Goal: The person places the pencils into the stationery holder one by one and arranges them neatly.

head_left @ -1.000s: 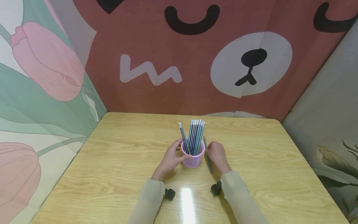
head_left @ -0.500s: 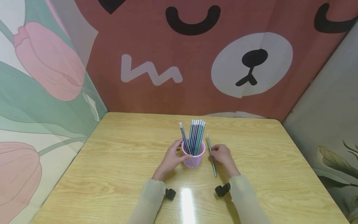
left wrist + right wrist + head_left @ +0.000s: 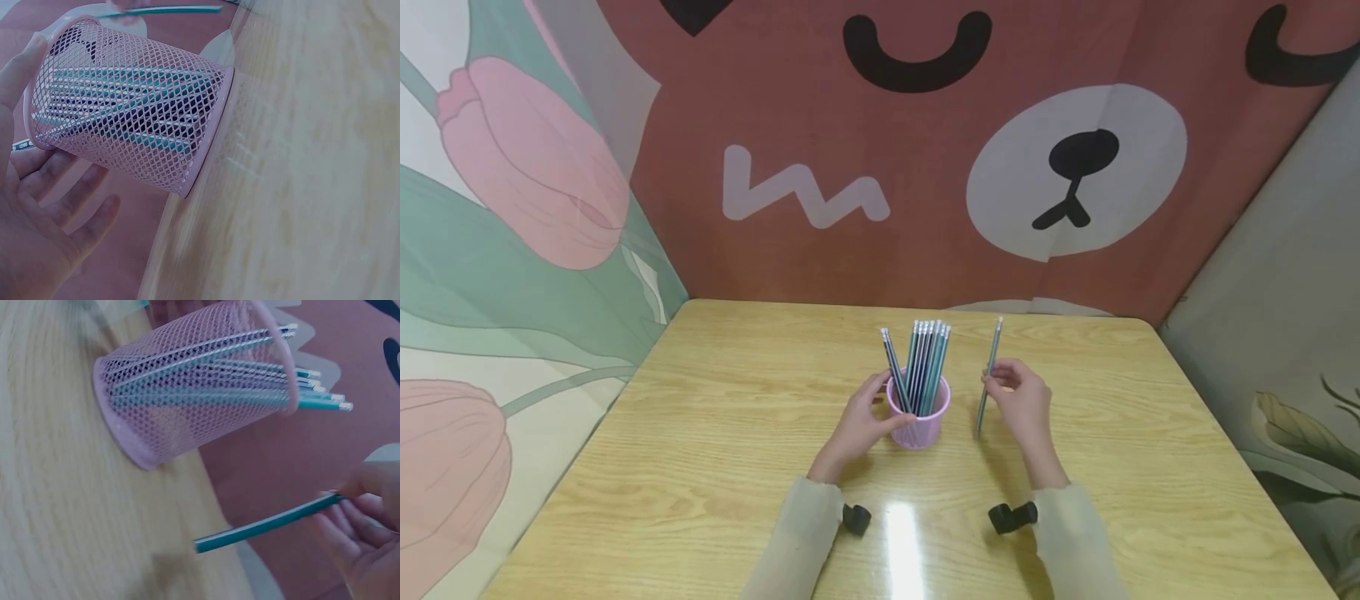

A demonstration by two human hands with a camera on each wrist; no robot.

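Note:
A pink mesh pencil cup (image 3: 931, 433) stands upright on the wooden table. Several teal and dark striped pencils (image 3: 928, 358) fill it, their white eraser ends up, with a pair leaning to the left. My left hand (image 3: 859, 423) holds the cup from its left side, thumb across the near rim, index finger at the far side. In the left wrist view the lower fingers (image 3: 94, 231) spread beside the mesh. To the right of the cup, my right hand (image 3: 1026, 404) pinches a single teal pencil (image 3: 269, 525), nearly upright, eraser end up, lower end above the table.
The wooden table (image 3: 700, 400) reaches back to a wall cloth (image 3: 775, 267) with a bear print. Floral cloths hang on the left and right. A black wrist camera (image 3: 856, 519) sits at the left cuff, another black camera (image 3: 1011, 517) at the right.
My right hand has moved right and up, away from the cup, lifting the pencil from lying along the table to nearly upright. The left hand and cup have stayed in place.

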